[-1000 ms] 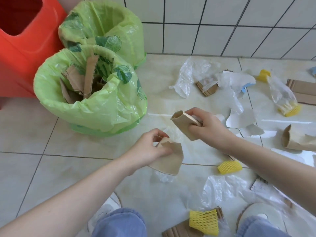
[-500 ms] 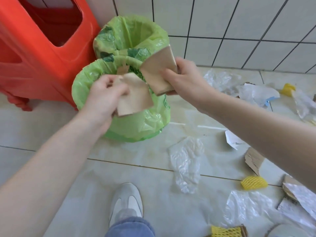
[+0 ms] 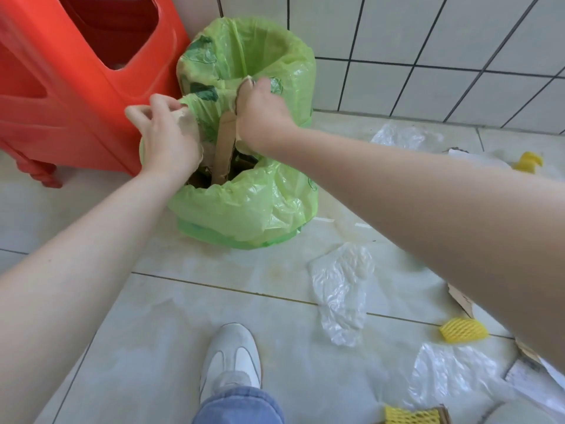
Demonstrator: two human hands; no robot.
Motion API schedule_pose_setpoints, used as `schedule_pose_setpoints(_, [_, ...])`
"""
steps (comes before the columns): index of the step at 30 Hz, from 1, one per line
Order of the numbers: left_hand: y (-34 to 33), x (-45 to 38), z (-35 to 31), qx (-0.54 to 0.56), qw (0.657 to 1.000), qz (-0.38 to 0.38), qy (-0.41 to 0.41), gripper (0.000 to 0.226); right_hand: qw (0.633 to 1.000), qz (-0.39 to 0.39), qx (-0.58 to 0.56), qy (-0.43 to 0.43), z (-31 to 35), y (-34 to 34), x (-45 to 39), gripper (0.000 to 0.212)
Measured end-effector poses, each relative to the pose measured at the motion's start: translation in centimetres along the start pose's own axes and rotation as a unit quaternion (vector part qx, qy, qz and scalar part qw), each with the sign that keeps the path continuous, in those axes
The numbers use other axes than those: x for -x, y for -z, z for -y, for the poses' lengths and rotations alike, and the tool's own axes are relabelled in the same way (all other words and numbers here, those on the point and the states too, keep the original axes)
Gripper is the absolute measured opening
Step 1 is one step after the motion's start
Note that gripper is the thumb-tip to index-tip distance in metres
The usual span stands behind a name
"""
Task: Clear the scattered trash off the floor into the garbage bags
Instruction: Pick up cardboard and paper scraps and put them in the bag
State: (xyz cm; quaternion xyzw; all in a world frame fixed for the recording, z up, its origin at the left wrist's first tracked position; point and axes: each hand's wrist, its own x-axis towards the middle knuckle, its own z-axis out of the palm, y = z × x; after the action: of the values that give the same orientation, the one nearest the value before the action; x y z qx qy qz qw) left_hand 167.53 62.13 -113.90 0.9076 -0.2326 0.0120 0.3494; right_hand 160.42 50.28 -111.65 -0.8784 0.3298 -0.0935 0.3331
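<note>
Two green garbage bags stand by the tiled wall: the near bag (image 3: 260, 209) holds brown cardboard strips (image 3: 221, 148), and the far bag (image 3: 275, 56) stands behind it. Both my hands are over the near bag's mouth. My left hand (image 3: 166, 139) grips a brown cardboard piece (image 3: 187, 120) at the bag's left rim. My right hand (image 3: 263, 117) holds another cardboard piece (image 3: 244, 84), mostly hidden under the fingers. Scattered on the floor are clear plastic bags (image 3: 342, 292), yellow foam nets (image 3: 463, 330) and cardboard scraps (image 3: 461, 298).
A red plastic stool (image 3: 85, 81) stands left of the bags, touching them. My white shoe (image 3: 232, 359) and jeans leg are at the bottom centre. More plastic film (image 3: 452, 374) and a netted cardboard piece (image 3: 412, 416) lie bottom right; plastic (image 3: 400, 136) lies by the wall.
Both hands have carried their cardboard pieces from the floor up and left to the near green bag, and now lower them into its mouth. The camera has moved closer to the bags.
</note>
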Motion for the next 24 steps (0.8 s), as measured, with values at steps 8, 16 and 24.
schedule_pose_setpoints(8, [-1.1,-0.1,-0.5,-0.066,0.981,0.180,0.015,0.032,0.959,0.100,0.255,0.071,-1.3,-3.2,1.7,0.047])
schedule_pose_setpoints(16, [-0.6,-0.5,-0.9,-0.016,0.968,0.240,0.064,0.041,0.947,0.137,0.258,0.136,-1.5,-2.1,0.8,0.052])
schedule_pose_setpoints(24, [1.5,2.3,-3.2,-0.025,0.998,0.061,-0.007,0.044,0.961,0.066,0.188,0.191,-6.0,4.6,6.4,0.052])
